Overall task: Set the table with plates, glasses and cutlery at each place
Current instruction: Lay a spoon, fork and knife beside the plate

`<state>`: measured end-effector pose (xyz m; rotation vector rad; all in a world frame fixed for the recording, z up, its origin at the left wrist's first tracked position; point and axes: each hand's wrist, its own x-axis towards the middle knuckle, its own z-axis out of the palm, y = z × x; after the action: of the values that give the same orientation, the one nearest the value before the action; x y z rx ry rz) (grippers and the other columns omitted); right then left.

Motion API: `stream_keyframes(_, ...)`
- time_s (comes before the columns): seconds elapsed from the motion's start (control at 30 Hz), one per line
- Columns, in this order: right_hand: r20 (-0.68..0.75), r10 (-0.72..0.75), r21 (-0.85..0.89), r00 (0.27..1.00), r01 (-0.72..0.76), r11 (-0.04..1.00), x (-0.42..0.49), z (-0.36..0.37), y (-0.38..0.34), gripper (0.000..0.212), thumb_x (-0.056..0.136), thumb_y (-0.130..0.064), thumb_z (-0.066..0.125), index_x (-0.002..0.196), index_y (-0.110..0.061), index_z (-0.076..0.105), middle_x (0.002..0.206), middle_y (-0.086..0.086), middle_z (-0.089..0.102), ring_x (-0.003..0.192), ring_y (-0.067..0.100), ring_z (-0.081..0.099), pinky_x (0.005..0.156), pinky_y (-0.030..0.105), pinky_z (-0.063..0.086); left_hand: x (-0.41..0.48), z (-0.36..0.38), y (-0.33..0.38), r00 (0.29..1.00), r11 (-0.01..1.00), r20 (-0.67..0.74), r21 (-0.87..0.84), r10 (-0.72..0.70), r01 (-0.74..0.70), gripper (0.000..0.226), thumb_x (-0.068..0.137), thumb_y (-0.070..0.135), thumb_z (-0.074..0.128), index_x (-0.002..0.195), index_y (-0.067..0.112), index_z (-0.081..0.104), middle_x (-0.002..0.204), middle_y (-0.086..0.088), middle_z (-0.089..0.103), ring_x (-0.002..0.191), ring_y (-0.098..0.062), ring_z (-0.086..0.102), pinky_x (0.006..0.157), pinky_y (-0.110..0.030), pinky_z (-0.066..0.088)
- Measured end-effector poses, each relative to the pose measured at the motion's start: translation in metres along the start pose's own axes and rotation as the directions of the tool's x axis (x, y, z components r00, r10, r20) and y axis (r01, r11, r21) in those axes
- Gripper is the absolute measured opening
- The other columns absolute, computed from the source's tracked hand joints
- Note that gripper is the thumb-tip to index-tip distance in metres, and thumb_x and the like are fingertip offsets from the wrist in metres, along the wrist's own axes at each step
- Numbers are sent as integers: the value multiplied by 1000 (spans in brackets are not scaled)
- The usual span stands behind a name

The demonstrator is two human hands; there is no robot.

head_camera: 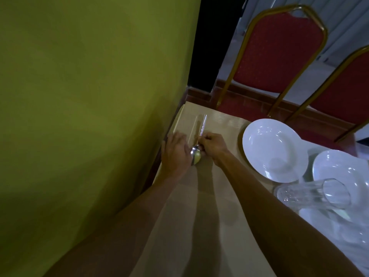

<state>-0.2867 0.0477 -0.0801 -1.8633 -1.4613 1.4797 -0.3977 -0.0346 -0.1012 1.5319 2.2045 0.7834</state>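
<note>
A metal spoon (195, 153) lies on the beige tablecloth (219, 196) near the table's far left corner, its handle pointing away from me. My right hand (212, 143) pinches the spoon's neck with curled fingers. My left hand (175, 150) lies beside the bowl of the spoon, fingers resting flat on the cloth. A white deep plate (273, 149) stands to the right of the hands. A second white plate (345, 168) sits further right, partly behind a clear glass (313, 193) that lies on its side.
A green wall (89, 96) runs close along the table's left edge. Two red chairs with gold frames (279, 62) (351, 92) stand along the far side of the table. More white dishes (339, 232), blurred, sit at the lower right.
</note>
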Motion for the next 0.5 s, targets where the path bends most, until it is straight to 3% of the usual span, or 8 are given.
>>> stream_keyframes(0.1, -21, 2, -116, 1000, -5, 993, 19, 3, -1, 20, 92, -18, 65, 77, -7, 73, 79, 16, 73, 77, 34, 71, 78, 46, 60, -9, 21, -24, 997, 973, 54, 224, 51, -62, 53, 97, 24, 27, 147, 12, 37, 159, -6, 31, 150, -25, 18, 120, -51, 22)
stream_keyframes(0.17, -51, -5, -108, 999, -1, 994, 24, 7, -5, 9, 90, -14, 65, 83, -13, 70, 87, 14, 74, 80, 31, 73, 77, 46, 62, -15, 29, -38, 996, 963, 24, 255, 84, -87, 51, 101, 24, 31, 151, 13, 30, 160, -5, 28, 151, -23, 16, 120, -47, 23)
stream_keyframes(0.27, -102, -42, -111, 994, 31, 993, 30, 12, -4, 13, 85, -18, 71, 78, -26, 63, 88, 4, 73, 85, 24, 73, 79, 44, 62, -12, 32, -37, 996, 966, 7, 242, 90, -89, 50, 103, 28, 27, 151, 14, 29, 160, -6, 29, 151, -23, 15, 119, -46, 28)
stream_keyframes(0.4, -102, -34, -120, 994, 21, 993, 38, 13, -2, 20, 83, -21, 78, 66, -21, 69, 72, 4, 74, 73, 21, 74, 76, 42, 63, -14, 35, -35, 996, 964, 25, 251, 87, -91, 52, 104, 32, 20, 151, 14, 33, 160, -5, 29, 152, -21, 14, 117, -44, 30)
stream_keyframes(0.5, -76, 22, -104, 997, -29, 994, 41, 10, -11, 16, 85, -18, 78, 74, -8, 74, 68, 8, 74, 59, 19, 73, 63, 37, 64, -13, 35, -37, 995, 964, 20, 248, 93, -95, 52, 103, 30, 25, 150, 12, 36, 159, -6, 31, 151, -22, 17, 115, -45, 34)
